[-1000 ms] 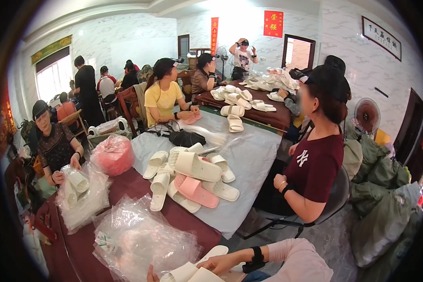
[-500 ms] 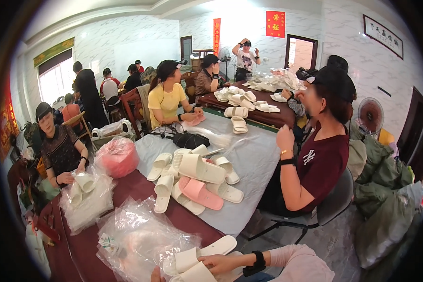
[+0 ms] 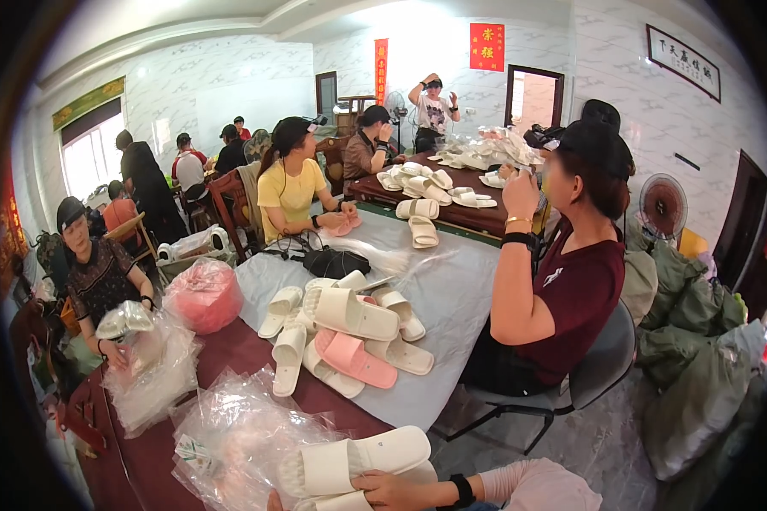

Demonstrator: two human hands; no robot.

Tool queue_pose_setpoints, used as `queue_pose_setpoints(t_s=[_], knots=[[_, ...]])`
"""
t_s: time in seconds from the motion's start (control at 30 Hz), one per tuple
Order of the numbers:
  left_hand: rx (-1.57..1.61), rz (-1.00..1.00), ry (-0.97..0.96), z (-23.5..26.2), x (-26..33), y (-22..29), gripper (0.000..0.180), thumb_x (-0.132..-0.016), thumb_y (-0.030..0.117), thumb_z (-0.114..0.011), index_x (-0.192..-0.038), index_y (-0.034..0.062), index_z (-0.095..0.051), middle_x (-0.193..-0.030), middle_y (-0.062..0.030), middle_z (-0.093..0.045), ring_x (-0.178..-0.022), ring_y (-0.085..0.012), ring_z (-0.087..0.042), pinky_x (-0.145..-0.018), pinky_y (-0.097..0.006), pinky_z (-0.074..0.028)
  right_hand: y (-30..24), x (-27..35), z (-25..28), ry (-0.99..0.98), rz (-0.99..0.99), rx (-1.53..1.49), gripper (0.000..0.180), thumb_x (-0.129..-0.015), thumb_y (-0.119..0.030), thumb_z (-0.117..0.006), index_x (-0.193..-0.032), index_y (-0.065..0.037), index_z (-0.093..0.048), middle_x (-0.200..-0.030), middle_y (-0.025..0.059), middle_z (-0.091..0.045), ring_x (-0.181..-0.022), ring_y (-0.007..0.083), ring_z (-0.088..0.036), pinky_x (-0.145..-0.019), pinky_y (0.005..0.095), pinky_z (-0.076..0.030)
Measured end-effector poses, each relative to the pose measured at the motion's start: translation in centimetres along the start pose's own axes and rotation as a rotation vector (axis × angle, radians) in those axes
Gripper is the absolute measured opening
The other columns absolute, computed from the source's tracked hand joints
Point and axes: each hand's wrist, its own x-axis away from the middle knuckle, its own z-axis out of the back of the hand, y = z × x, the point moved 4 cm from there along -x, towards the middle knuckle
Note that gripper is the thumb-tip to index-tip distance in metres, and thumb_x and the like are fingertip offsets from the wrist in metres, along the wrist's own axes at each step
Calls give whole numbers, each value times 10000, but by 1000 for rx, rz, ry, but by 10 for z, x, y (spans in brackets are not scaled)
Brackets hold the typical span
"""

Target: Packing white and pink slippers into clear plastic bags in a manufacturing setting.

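Note:
At the bottom edge, my right hand (image 3: 392, 491), with a black band at the wrist, is closed around a cream slipper (image 3: 392, 449) near its strap. A second cream slipper (image 3: 339, 502) lies beside and partly under it. Only a bit of my left hand (image 3: 274, 501) shows at the lower edge, close to the slippers; its fingers are mostly hidden. Left of the slippers, a heap of clear plastic bags (image 3: 239, 426) lies on the dark red table covering (image 3: 158, 464). Farther off, several cream slippers (image 3: 349, 312) are piled with a pink slipper (image 3: 355, 358).
At the left, a co-worker (image 3: 102, 272) handles bagged slippers by a pink bundle (image 3: 203, 295). A person in yellow (image 3: 294, 192) sits across the grey cloth (image 3: 452, 315). On the right, a person in maroon (image 3: 575, 281) sits on a chair (image 3: 605, 349), with green sacks (image 3: 699, 383) behind.
The slippers in my right hand have risen and swung so the upper one lies more level and hides more of the other. The person in maroon has raised a hand toward the head.

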Motion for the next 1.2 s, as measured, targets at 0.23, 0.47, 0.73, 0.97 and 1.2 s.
queue_pose_setpoints(t_s=[0.23, 0.47, 0.73, 0.97, 1.2], knots=[[-73, -33, 84, -1, 0, 1, 452, -932, 96, -374, -1356, -56, -336, -1384, -252, -361, -1288, -393, -324, -1073, -423, -248, 33, 21, -40, 49, -101, -116, 244, -692, -236, -593, -838, -42, -611, -915, 130, -538, -922, 316, -498, -874, 408, -406], [-501, -198, 43, -15, -4, 0, 567, -850, 160, -452, -1393, 32, -346, -1452, -198, -301, -1332, -444, -223, -1066, -580, -148, -44, -8, -13, -28, 190, 461, 258, -671, -215, -605, -850, -28, -611, -956, 164, -530, -912, 336, -509, -916, 409, -398], [-473, -210, 34, -13, -2, 4, 594, -812, 139, -446, -1395, 60, -361, -1466, -178, -290, -1346, -448, -192, -1062, -603, -123, -33, -19, -28, -7, 58, 168, 232, -706, -167, -567, -889, -32, -611, -939, 109, -563, -899, 323, -514, -824, 393, -411], [-466, -197, 60, -20, -1, 0, 565, -845, 154, -425, -1399, 65, -355, -1473, -151, -291, -1358, -429, -184, -1062, -607, -119, -16, -31, -46, 68, -2, 216, 228, -725, -226, -599, -860, -42, -603, -853, 110, -553, -879, 309, -494, -788, 419, -406], [-496, -264, 26, -10, -2, 1, 586, -875, 254, -453, -1417, 70, -323, -1476, -146, -286, -1353, -428, -206, -1056, -610, -129, 9, -40, -76, 134, -17, 263, 199, -713, -230, -633, -752, -39, -593, -854, 166, -542, -852, 334, -506, -724, 431, -425]])
